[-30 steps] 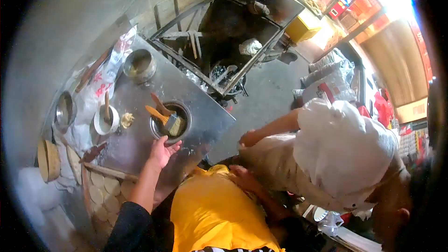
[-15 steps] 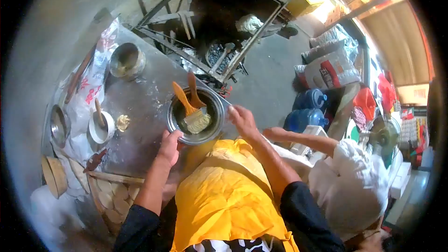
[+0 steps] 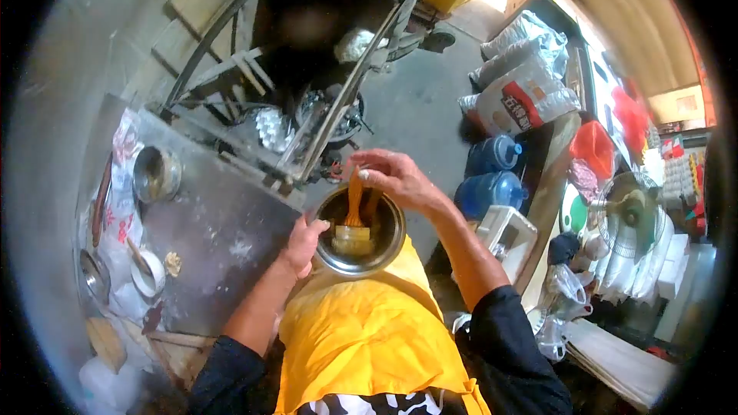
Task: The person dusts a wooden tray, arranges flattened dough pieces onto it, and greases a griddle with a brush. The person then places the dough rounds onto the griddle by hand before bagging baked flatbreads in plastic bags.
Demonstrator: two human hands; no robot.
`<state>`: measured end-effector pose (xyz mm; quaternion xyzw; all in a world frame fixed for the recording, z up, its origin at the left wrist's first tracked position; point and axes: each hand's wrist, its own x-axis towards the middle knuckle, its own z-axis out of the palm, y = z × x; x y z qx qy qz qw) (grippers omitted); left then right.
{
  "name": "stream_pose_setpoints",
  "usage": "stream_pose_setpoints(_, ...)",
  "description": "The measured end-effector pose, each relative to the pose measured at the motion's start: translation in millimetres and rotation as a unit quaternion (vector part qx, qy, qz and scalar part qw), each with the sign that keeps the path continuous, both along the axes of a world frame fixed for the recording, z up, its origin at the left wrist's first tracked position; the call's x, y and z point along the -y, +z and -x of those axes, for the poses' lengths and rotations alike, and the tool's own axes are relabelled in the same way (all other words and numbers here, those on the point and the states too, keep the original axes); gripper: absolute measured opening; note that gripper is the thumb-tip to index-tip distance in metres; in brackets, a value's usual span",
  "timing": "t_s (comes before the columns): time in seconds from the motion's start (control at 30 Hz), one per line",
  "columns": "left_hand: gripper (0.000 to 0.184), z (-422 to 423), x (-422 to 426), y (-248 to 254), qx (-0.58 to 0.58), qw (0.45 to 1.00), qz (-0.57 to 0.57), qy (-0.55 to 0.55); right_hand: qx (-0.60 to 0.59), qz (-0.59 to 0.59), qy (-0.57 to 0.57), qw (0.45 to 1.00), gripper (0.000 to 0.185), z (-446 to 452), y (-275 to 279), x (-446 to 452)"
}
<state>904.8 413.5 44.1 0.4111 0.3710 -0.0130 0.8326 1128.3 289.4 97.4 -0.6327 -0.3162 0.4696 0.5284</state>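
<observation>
A round metal bowl (image 3: 398, 240) is in front of my yellow apron, just off the corner of the metal table. My left hand (image 3: 303, 246) grips its left rim, thumb on top. In the bowl stands a brush (image 3: 354, 204) with an orange wooden handle and pale, wide bristles. My right hand (image 3: 393, 178) is above the far rim, thumb and fingers closed around the top of that handle. A second, darker brush handle (image 3: 372, 204) leans beside it, partly in shadow. What lies in the bottom of the bowl is hard to make out.
On the metal table (image 3: 207, 253) stand a metal pot (image 3: 157, 174), a white bowl (image 3: 148, 273) and a lump of dough (image 3: 173, 264). A metal frame (image 3: 338, 119) stands beyond. Blue water bottles (image 3: 492, 194), a white crate (image 3: 506, 240) and sacks (image 3: 523, 104) line the right.
The bowl has moved off the table corner towards the right. My right hand has come to the brush handle. The other person at the right has left the view.
</observation>
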Motion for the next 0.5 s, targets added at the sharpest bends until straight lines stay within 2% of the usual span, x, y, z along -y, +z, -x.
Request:
stream_pose_setpoints(0.03,0.049,-23.9,7.9,-3.3,0.012,1.0,0.007,-0.025,0.012,0.014,0.0,1.0,0.038,-17.2,2.0,5.0)
stream_pose_setpoints(0.07,0.051,-48.0,16.0,-4.1,-0.009,0.997,-0.032,-0.074,0.027,0.008,0.012,1.0,0.034,-37.6,-15.5,10.5)
stream_pose_setpoints(0.17,0.057,-124.7,51.7,5.7,0.056,0.994,0.061,-0.074,0.157,0.016,0.07,0.985,0.028,-97.8,-5.7,23.0)
stream_pose_setpoints(0.2,0.054,-149.4,61.3,8.2,0.065,0.991,0.063,-0.097,0.21,0.011,0.087,0.974,0.031,-116.5,-0.5,30.3)
stream_pose_setpoints(0.23,0.047,-173.3,74.4,1.4,0.047,0.991,0.084,-0.092,0.262,-0.06,0.079,0.96,0.034,-135.9,9.5,43.1)
stream_pose_setpoints(0.3,0.043,-220.2,94.8,8.5,0.043,0.991,0.065,-0.107,0.223,0.019,0.094,0.97,0.036,-173.3,32.9,65.3)
stream_pose_setpoints(0.33,0.041,-240.5,105.8,2.2,0.054,0.993,0.047,-0.097,0.267,-0.004,0.079,0.961,0.035,-191.6,20.5,76.8)
stream_pose_setpoints(0.37,0.04,-258.8,114.3,-6.6,0.064,0.994,0.029,-0.087,0.303,0.039,0.08,0.949,0.032,-209.5,19.5,85.7)
stream_pose_setpoints(0.4,0.035,-274.1,119.6,-9.5,0.04,0.995,0.03,-0.089,0.289,0.069,0.065,0.953,0.029,-228.2,24.7,95.9)
stream_pose_setpoints(0.43,0.034,-289.3,118.7,-2.3,0.066,0.99,0.029,-0.118,0.277,0.096,0.052,0.954,0.028,-248.4,32.5,105.7)
stream_pose_setpoints(0.5,0.038,-322.4,114.3,22.2,0.001,0.986,-0.037,-0.165,0.269,0.08,-0.03,0.959,0.022,-282.7,32.7,126.1)
